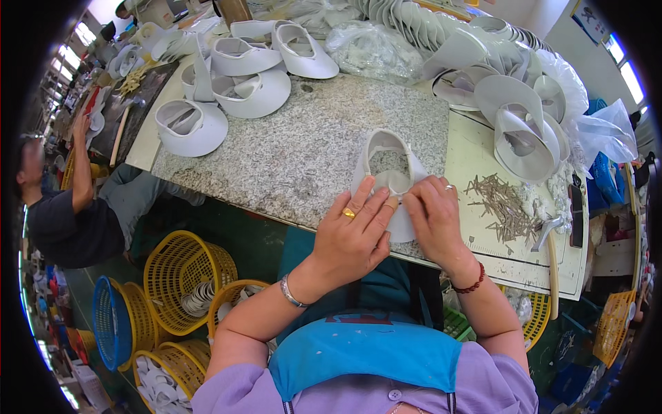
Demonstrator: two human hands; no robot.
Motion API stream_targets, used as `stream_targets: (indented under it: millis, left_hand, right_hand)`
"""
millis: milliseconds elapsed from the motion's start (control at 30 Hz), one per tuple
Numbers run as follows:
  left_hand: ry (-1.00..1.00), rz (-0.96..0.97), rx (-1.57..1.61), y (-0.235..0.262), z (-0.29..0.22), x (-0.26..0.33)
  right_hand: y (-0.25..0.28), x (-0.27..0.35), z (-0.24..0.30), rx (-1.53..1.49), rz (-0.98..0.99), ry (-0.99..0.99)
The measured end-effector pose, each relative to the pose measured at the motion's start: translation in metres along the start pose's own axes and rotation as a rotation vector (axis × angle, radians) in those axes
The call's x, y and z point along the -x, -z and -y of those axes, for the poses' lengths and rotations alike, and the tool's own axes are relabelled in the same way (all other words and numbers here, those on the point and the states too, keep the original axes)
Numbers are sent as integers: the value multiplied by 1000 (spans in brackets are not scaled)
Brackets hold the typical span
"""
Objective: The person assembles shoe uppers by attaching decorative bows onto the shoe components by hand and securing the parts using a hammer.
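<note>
A white visor-shaped piece with an oval opening lies at the front edge of the speckled stone slab. My left hand rests on its left side, fingers pressed on the piece beside the opening. At its right edge, my right hand has bent fingers closed on the material; anything small between those fingertips is hidden. Right of that hand lies a heap of thin brownish pins or sticks on a pale board. A hammer-like tool with a wooden handle lies beyond the heap.
Similar white pieces stand at the back left, with many more stacked at the back right. Clear plastic bags lie between them. Yellow baskets and a blue basket stand below left. Another person sits at the left.
</note>
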State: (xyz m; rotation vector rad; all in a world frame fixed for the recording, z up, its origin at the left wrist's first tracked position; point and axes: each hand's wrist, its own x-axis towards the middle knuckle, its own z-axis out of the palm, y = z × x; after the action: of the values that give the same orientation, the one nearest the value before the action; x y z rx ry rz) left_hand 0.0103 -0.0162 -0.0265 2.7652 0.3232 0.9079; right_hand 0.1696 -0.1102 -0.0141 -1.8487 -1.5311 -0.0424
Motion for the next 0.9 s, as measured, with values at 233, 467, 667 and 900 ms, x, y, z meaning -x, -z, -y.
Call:
stream_targets:
  millis: [233, 467, 667, 900]
  left_hand:
    - [11, 21, -60, 1, -8, -3]
    - [-33, 31, -151, 4, -10, -8]
    - [-65, 63, -122, 6, -3, -16]
    - [-74, 73, -98, 1, -2, -17]
  right_hand:
    - [7, 9, 2, -43, -77, 41]
    - [1, 12, 0, -25, -111, 108]
    - [1, 8, -1, -5, -106, 174]
    - [13, 3, -3, 123, -8, 260]
